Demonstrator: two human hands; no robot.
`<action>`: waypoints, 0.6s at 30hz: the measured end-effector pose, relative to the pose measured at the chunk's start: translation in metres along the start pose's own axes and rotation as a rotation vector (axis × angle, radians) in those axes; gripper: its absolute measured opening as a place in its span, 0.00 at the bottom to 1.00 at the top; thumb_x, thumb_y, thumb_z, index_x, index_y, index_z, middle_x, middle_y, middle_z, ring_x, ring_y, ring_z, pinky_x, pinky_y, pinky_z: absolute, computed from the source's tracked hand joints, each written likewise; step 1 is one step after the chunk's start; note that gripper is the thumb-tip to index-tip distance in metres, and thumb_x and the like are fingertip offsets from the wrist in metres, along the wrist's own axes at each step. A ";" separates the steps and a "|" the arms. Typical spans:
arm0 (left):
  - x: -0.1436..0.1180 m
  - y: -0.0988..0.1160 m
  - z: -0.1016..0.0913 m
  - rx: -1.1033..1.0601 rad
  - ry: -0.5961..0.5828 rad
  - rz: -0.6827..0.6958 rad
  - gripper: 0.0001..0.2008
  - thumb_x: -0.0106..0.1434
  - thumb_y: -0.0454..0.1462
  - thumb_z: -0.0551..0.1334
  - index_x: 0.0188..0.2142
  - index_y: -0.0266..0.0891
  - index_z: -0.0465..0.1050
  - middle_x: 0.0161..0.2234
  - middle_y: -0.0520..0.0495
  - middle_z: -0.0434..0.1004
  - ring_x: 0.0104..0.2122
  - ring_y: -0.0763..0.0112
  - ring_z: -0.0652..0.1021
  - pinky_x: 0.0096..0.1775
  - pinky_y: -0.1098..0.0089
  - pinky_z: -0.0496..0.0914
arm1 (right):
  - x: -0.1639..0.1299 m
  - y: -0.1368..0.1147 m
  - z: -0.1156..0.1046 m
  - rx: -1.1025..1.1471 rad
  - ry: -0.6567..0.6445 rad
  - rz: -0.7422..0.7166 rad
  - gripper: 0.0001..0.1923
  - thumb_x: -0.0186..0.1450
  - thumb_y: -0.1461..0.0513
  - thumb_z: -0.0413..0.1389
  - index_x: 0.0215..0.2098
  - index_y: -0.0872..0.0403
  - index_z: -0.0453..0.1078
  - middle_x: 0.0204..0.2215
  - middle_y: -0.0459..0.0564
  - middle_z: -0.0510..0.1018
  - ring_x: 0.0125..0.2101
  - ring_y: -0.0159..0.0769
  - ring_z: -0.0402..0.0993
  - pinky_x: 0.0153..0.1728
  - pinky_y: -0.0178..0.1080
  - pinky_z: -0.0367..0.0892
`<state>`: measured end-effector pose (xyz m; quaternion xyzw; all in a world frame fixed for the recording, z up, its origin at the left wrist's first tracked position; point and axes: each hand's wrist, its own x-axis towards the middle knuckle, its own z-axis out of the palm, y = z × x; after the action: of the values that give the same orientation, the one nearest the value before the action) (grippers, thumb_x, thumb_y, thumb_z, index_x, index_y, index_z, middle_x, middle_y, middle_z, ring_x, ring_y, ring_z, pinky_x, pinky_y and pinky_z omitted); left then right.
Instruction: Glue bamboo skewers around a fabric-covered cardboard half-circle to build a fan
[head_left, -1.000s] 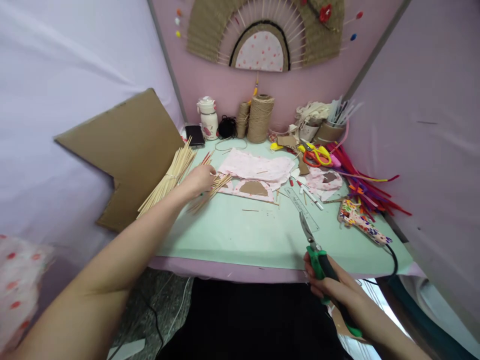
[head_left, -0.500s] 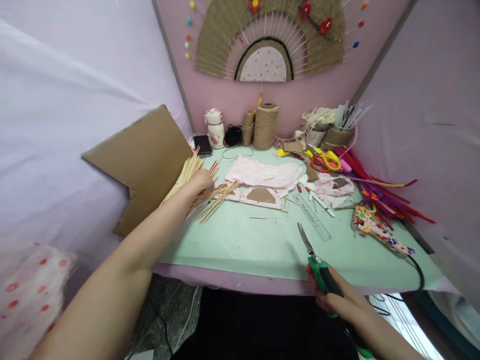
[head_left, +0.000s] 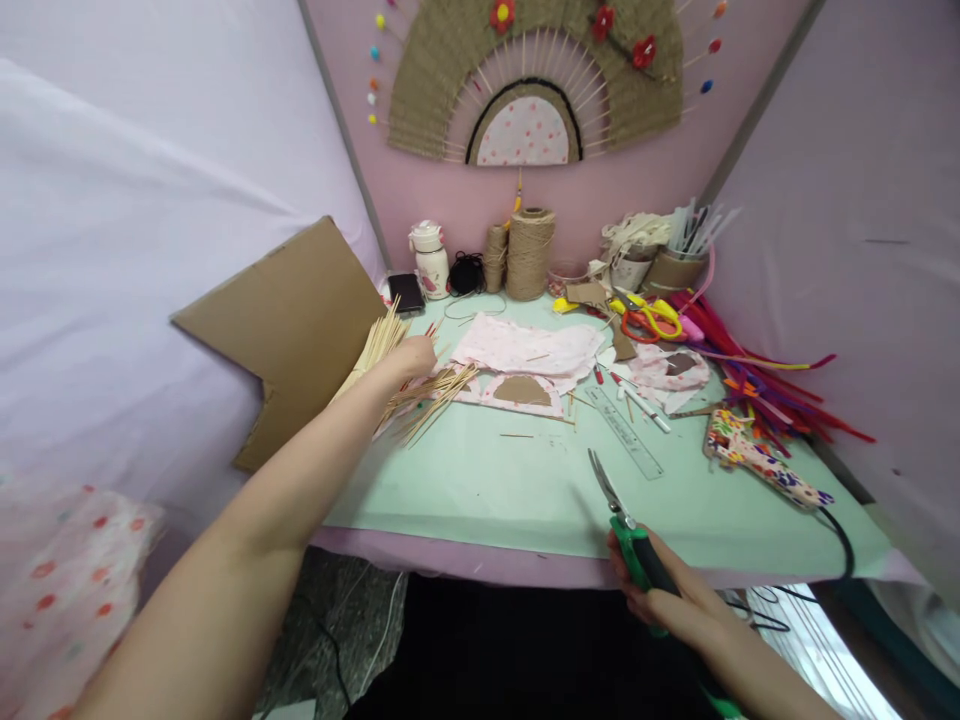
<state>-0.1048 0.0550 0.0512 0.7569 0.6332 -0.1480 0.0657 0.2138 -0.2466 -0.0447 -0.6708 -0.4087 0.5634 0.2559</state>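
1. Left hand (head_left: pixel 409 358) reaching far across the surface (head_left: pixel 487 480), fingers down on loose skewers (head_left: pixel 435 392); grip hidden.
2. Bundled sticks (head_left: pixel 371 350) just left of it.
3. Right hand (head_left: pixel 667 600) wrapped around green cutters (head_left: pixel 626 525), blades slightly parted, near edge.
4. Ruler (head_left: pixel 624 432) just beyond blades.

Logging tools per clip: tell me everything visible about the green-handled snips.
The green-handled snips have short, pointed metal blades, slightly parted, aimed up and left over the mint-green mat. The handles look like green plastic with black grip sections. The right hand is wrapped around them at the near table edge. The blades seem to hang just above the mat; whether they touch it cannot be told.
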 end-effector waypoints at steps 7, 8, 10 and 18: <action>-0.020 0.028 0.026 -0.185 0.165 -0.033 0.17 0.66 0.42 0.54 0.46 0.34 0.75 0.44 0.37 0.79 0.44 0.61 0.78 0.42 0.70 0.68 | -0.008 -0.005 0.004 0.076 -0.001 -0.046 0.43 0.53 0.47 0.57 0.66 0.48 0.60 0.58 0.49 0.73 0.58 0.56 0.65 0.57 0.50 0.63; -0.023 0.028 0.029 -0.200 0.174 -0.039 0.20 0.65 0.45 0.55 0.47 0.33 0.74 0.45 0.35 0.78 0.45 0.59 0.77 0.42 0.69 0.68 | -0.009 -0.005 0.004 0.070 0.005 -0.045 0.43 0.53 0.47 0.57 0.66 0.47 0.60 0.58 0.49 0.73 0.58 0.56 0.65 0.56 0.49 0.63; -0.031 0.027 0.035 -0.209 0.178 -0.048 0.28 0.61 0.53 0.59 0.48 0.30 0.72 0.47 0.32 0.76 0.47 0.54 0.76 0.43 0.66 0.68 | -0.011 -0.003 0.003 0.066 0.017 -0.043 0.42 0.54 0.47 0.56 0.66 0.47 0.60 0.58 0.48 0.72 0.59 0.56 0.65 0.56 0.48 0.64; -0.060 0.035 0.054 -0.123 0.203 -0.119 0.18 0.63 0.31 0.54 0.52 0.29 0.67 0.51 0.30 0.70 0.53 0.51 0.71 0.51 0.59 0.67 | -0.010 -0.003 0.005 0.036 0.017 -0.034 0.42 0.53 0.46 0.55 0.65 0.45 0.60 0.59 0.47 0.72 0.58 0.56 0.67 0.54 0.46 0.66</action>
<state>-0.0875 -0.0236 0.0156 0.7235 0.6883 -0.0353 0.0385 0.2077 -0.2537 -0.0378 -0.6638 -0.4077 0.5606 0.2809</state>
